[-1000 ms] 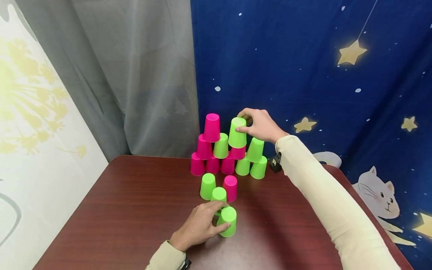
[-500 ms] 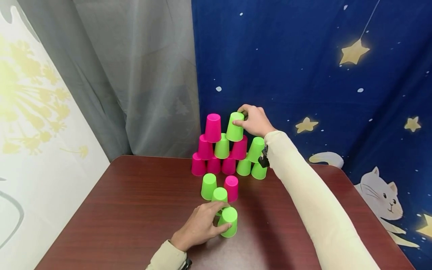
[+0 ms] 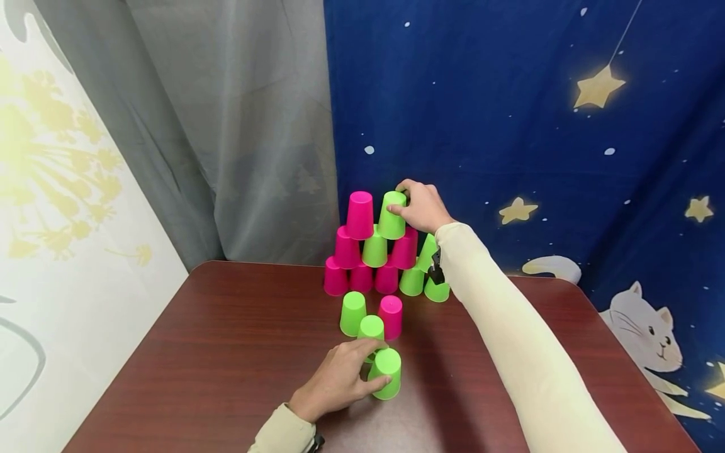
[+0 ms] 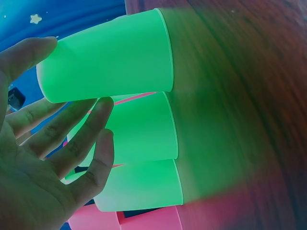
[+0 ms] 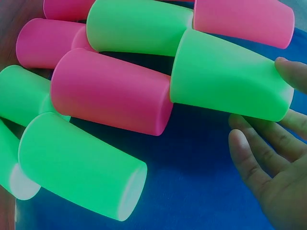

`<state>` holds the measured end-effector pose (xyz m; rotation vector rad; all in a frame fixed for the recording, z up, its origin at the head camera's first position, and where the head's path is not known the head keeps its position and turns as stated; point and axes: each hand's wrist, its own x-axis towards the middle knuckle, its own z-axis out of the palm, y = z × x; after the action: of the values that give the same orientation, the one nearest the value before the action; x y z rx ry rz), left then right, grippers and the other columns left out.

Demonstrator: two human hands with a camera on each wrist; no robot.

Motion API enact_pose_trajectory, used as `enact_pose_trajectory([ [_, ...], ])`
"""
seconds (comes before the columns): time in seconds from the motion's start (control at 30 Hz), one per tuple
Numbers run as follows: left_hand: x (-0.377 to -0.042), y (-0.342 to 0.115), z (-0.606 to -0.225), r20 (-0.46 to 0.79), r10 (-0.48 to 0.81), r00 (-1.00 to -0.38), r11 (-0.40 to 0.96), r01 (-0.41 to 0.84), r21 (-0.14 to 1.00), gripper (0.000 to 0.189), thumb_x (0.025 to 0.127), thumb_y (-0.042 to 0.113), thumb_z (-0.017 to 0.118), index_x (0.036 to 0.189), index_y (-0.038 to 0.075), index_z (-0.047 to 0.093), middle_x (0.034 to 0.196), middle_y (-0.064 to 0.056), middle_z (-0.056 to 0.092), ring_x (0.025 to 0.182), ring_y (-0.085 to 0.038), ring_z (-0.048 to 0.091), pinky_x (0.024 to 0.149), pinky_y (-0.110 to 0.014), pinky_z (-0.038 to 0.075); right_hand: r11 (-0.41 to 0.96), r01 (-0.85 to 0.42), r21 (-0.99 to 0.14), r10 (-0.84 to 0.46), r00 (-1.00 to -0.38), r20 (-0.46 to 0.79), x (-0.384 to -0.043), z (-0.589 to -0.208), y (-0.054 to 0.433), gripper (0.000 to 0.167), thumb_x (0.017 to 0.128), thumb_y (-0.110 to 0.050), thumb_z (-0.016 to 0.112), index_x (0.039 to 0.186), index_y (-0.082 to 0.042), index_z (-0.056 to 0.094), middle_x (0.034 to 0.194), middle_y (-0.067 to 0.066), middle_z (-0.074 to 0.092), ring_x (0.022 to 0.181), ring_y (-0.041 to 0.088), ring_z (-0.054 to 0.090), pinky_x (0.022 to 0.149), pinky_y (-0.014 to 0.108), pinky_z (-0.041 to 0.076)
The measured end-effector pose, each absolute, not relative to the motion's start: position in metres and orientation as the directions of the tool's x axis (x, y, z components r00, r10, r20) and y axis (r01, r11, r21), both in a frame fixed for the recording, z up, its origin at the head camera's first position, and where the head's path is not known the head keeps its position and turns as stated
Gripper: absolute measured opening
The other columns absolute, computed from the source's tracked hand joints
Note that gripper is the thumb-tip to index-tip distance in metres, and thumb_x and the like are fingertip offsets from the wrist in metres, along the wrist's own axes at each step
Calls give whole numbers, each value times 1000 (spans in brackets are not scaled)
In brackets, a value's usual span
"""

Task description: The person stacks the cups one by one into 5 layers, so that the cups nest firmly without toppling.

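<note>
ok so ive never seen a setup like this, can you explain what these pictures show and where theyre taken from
There is no machine, just a person's two bare hands. The wide picture comes from a camera on the head, looking forward and down; the two close-ups come from a camera on each wrist, so the cups look tipped sideways there. On the dark red-brown, wood-grained table stands a stacked wall of upside-down pink and green tapered cups, with four separate cups in front. The left hand holds the nearest bright green tapered cup. The right hand pinches another bright green tapered cup at the wall's top, beside a bright pink tapered cup.
</note>
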<state>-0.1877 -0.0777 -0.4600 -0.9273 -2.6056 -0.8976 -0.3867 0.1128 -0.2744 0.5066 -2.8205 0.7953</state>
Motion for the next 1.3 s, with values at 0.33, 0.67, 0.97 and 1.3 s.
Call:
enact_pose_trajectory([
  [0.33,-187,-74,-459,384,494,-780,612,626,483,39,81,31,82,114,16,67,102,9,71,86,-7,65,76,-19,54,811,-333,-481,-259,-942,216,-385,-276,120,67,94,-40,68,148,-8,43,139,17,58,126,32,55,106,48,49],
  [0.67,-186,-73,-449,353,509,-785,615,619,489,38,80,30,84,111,16,67,100,9,71,86,-8,67,76,-19,54,778,-317,-542,-238,-948,213,-366,-281,144,66,95,-37,67,149,-8,41,142,17,56,122,33,61,102,49,52],
  [0.97,-192,-84,-402,380,596,-707,576,706,412,40,78,32,85,110,17,67,95,11,69,79,2,59,72,-15,52,738,-421,-528,-328,-907,265,-340,-299,163,44,96,-29,67,132,-6,58,125,15,67,113,30,65,99,48,53],
  [1.3,-236,-96,-313,432,629,-647,518,763,387,32,78,29,83,103,16,67,90,10,68,79,-3,62,70,-19,54,625,-608,-489,-520,-792,320,-305,-346,155,20,88,-16,76,107,-9,71,95,3,75,85,14,70,79,36,59],
])
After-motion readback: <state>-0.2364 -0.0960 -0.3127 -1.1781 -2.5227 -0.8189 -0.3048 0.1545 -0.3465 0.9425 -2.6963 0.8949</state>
